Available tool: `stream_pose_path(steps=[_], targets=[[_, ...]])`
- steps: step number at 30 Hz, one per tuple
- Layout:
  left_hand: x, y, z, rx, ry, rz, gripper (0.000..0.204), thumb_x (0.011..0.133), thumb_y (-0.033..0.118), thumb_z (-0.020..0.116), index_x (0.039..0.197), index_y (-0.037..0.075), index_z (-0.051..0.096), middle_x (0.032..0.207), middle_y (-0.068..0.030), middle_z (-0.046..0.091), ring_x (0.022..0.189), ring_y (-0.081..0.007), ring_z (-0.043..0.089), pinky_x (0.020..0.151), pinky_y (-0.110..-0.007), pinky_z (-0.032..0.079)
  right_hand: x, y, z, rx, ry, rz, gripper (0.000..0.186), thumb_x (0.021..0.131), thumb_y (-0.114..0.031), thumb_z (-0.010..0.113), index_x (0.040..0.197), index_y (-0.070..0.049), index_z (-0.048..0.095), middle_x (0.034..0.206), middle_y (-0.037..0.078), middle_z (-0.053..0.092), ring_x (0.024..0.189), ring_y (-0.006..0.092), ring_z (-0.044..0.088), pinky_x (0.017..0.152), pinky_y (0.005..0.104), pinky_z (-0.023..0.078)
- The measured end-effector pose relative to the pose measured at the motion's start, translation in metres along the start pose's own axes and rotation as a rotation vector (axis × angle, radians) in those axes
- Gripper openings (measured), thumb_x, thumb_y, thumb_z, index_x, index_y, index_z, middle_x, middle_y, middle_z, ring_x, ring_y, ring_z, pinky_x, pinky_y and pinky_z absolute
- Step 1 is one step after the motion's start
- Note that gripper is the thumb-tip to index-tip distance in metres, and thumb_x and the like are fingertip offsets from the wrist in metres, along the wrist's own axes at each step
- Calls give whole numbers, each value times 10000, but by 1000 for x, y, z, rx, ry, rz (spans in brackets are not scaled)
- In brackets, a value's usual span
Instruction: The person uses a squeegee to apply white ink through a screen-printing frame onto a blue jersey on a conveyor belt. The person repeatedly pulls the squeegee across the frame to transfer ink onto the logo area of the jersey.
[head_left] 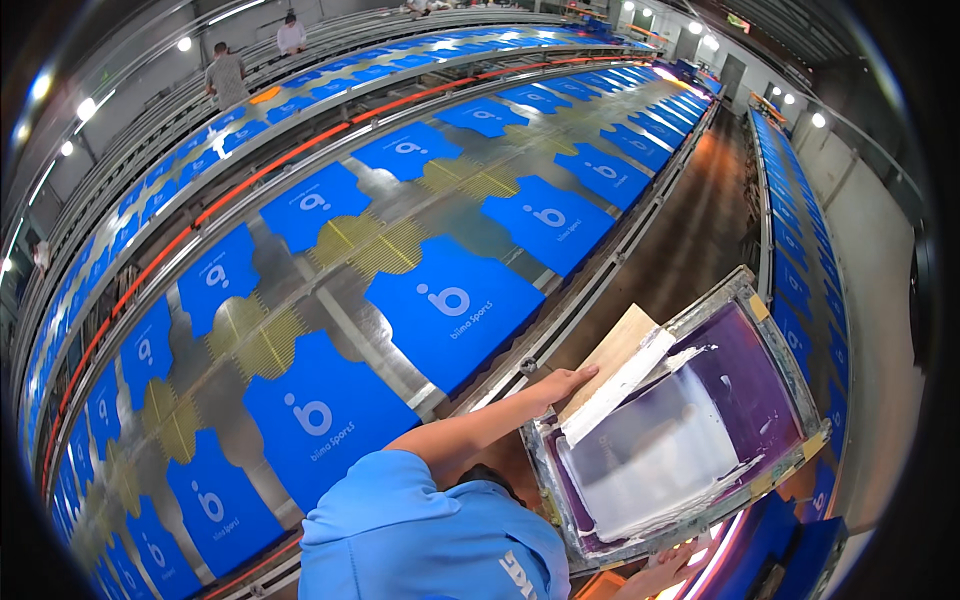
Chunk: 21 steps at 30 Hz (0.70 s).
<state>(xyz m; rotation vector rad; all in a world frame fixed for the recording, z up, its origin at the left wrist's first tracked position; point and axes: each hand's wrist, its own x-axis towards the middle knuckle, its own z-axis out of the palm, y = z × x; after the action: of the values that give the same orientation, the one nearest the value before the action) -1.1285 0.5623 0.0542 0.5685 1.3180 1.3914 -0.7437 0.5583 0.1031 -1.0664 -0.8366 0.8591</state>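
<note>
Squeegee [614, 358] sits in the nearly closed fingers of the left hand [568, 386], over the screen frame [784, 350]. Whether the right hand [668, 568] grips anything, I cannot tell.

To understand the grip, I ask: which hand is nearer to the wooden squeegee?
Left. The left hand is on the wooden squeegee, at its left edge; the right hand is farther away, by the lower edge of the screen frame.

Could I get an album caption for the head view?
Left fingers grip a wooden squeegee, coated with white paste, at a framed screen beside rows of blue shirt panels.
</note>
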Motion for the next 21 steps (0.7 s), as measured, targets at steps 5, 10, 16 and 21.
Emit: stream_pose_path(steps=[5, 10, 16, 21], targets=[[-9, -8, -9, -40, 14, 25, 767, 898, 751, 588, 1145, 44, 753, 1078, -111, 743, 955, -197, 685, 852, -348, 513, 9, 2, 3, -48, -78, -11, 338, 1013, -297, 664, 1279, -108, 575, 765, -33, 457, 617, 47, 327, 529, 233, 246], [-9, -14, -13, -82, 46, 13, 782, 887, 771, 580, 1150, 57, 758, 1073, -109, 744, 941, -190, 693, 840, -336, 515, 8, 0, 9, -93, -111, -21, 329, 1015, -285, 657, 1273, -97, 582, 764, -33, 454, 621, 44, 330, 532, 232, 245], [-16, -10, -10, -84, 59, 49, 752, 913, 740, 575, 1150, 51, 758, 1036, -93, 745, 888, -177, 699, 773, -323, 535, 2, -6, 15, -171, -124, -30, 317, 1018, -271, 649, 1267, -84, 589, 764, -33, 451, 626, 41, 334, 535, 230, 244], [-12, -14, -16, -89, 31, 49, 731, 907, 729, 599, 1135, 53, 759, 1028, -89, 748, 888, -175, 700, 779, -325, 536, 2, -1, 18, -208, -159, -34, 309, 1020, -260, 644, 1262, -74, 595, 763, -34, 448, 630, 38, 337, 537, 229, 243]])
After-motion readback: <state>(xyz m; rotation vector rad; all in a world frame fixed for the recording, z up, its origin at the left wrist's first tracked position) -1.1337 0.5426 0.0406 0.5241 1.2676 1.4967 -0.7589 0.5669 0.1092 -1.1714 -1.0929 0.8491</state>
